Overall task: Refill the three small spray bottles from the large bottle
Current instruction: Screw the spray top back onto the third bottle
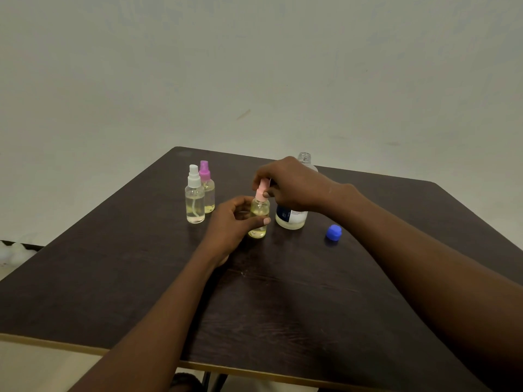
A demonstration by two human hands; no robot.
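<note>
A small clear spray bottle (259,215) with yellowish liquid stands upright on the dark table (283,292). My left hand (232,222) grips its body, thumb across the front. My right hand (288,183) pinches its pale pink spray top (261,190) from above. Two more small spray bottles stand to the left: one with a white top (194,195) and, just behind it, one with a magenta top (207,188). The large clear bottle (292,217) stands uncapped behind my right hand, mostly hidden by it, with a little liquid at its bottom. Its blue cap (333,232) lies on the table to the right.
The table's near edge runs along the bottom of the view and its far edge meets a plain pale wall (254,66). Something white (14,251) lies on the floor at the left.
</note>
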